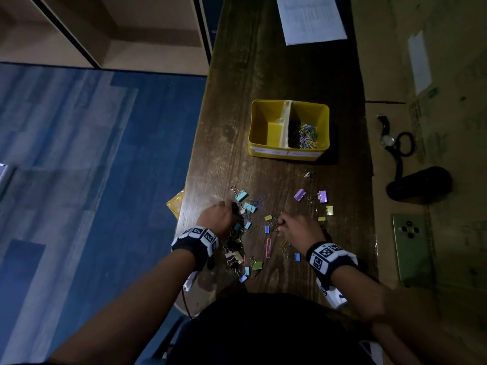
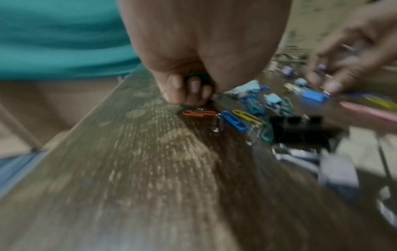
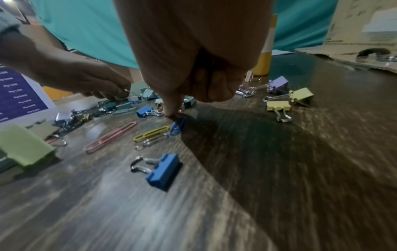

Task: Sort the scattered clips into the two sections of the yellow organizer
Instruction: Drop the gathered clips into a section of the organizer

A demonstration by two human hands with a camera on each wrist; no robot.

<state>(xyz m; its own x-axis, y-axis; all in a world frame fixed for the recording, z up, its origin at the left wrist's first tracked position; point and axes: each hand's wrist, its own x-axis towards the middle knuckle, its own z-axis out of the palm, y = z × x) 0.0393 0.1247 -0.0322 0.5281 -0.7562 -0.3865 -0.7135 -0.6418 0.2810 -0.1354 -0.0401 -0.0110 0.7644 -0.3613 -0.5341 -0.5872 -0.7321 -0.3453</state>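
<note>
The yellow organizer stands mid-table; its right section holds several coloured paper clips and its left section looks bare. Binder clips and paper clips lie scattered in front of it. My left hand has its fingers curled round a green paper clip, with its tips down by an orange paper clip. My right hand presses its index fingertip on the end of a blue paper clip. Its other fingers are curled, seemingly round a blurred clip.
The table's left edge runs close to my left hand. A blue binder clip, a pink paper clip and yellow binder clips lie near my right hand. Cardboard, a watch and a phone are on the right.
</note>
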